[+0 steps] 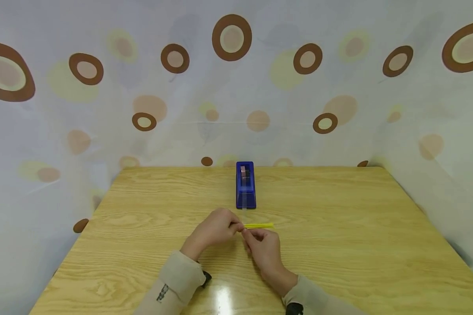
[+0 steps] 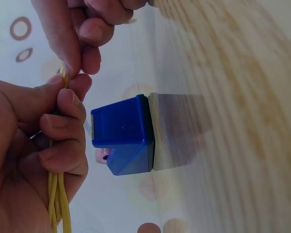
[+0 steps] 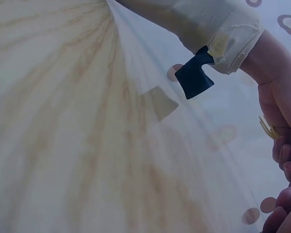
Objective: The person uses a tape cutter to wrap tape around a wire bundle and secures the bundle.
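A thin bundle of yellow strands (image 1: 260,225) is held between both hands in front of the tape dispenser. The left hand (image 1: 218,228) curls its fingers round it; strand tails come out on the palm side, as the left wrist view shows. The right hand (image 1: 266,248) pinches the bundle (image 2: 64,70) between thumb and fingertips, right beside the left hand's fingertips. Beyond the hands stands a blue tape dispenser (image 1: 246,186), its toothed cutting edge facing the person. A faint pale stripe runs down from it; I cannot tell whether that is tape or a reflection.
A wooden table (image 1: 339,210) lies under everything, glossy enough to reflect. Pale cloth (image 1: 236,87) with brown and beige circles hangs behind and at both sides. Black wrist devices (image 1: 206,279) sit at both cuffs.
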`<state>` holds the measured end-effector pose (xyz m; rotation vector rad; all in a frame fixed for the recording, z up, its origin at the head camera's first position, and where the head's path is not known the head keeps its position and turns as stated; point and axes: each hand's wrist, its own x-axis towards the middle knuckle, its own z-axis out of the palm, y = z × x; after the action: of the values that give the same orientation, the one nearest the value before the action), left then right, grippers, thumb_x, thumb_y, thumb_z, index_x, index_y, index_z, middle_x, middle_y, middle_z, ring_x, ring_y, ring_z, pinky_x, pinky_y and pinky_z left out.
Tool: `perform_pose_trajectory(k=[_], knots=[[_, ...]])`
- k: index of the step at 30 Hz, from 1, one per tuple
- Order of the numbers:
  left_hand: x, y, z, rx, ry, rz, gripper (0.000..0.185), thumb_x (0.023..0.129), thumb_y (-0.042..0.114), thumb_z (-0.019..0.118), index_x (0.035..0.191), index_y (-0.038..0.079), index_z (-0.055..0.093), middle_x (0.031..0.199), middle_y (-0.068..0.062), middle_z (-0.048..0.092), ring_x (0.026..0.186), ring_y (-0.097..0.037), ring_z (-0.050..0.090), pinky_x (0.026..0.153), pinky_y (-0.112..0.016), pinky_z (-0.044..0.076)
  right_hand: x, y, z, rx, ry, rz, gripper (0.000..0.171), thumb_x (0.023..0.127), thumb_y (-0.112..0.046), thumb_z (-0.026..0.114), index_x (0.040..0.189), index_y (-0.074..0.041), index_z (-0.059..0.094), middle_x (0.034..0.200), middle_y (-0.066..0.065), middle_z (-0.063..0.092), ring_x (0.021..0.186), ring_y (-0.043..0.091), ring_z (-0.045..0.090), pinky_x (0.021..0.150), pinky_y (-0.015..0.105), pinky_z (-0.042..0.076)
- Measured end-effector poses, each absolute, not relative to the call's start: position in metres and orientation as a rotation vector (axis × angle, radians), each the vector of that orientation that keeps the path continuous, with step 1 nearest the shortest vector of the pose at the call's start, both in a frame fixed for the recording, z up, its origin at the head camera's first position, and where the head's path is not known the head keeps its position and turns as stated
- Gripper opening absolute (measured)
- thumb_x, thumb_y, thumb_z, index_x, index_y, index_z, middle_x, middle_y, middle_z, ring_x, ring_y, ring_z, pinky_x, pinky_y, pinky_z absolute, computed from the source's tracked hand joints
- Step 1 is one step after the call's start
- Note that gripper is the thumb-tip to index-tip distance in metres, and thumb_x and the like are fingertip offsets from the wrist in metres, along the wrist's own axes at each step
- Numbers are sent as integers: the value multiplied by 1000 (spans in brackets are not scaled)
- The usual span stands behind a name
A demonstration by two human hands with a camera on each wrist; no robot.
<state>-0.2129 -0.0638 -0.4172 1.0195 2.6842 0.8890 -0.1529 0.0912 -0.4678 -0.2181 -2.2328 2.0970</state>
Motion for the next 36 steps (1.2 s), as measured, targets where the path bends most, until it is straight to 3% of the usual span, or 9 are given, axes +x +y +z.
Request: perform_pose_trajectory(k=[12,23,30,36], knots=[[-214,-62,-418,1052,2684,899,18,96,6,65,85,8,79,78,0,71,55,-4,44,55,-21,40,-147,98,-458,-214,-2211,2313,23,97,-11,63,95,11,70,69,7,62,55,11,52,49,21,44],[-214,-62,-422,1021,2669,898,21,96,6,63,81,10,78,66,5,63,50,-3,39,51,-19,35,-140,102,-437,-156,-2165,2360,20,95,-5,63,95,14,69,70,9,63,56,12,54,52,22,46],[-213,-62,-423,966,2651,898,20,97,7,62,85,7,78,64,8,59,48,-4,40,49,-19,33,-148,113,-417,-33,-2158,2373,21,95,-7,67,100,13,69,85,19,70,68,20,69,65,31,57],[-212,-62,-421,950,2649,897,20,97,7,62,87,6,79,68,5,64,51,-4,45,51,-20,39,-163,122,-400,92,-2205,2316,17,95,-7,66,104,6,70,93,18,71,79,23,70,74,33,57]])
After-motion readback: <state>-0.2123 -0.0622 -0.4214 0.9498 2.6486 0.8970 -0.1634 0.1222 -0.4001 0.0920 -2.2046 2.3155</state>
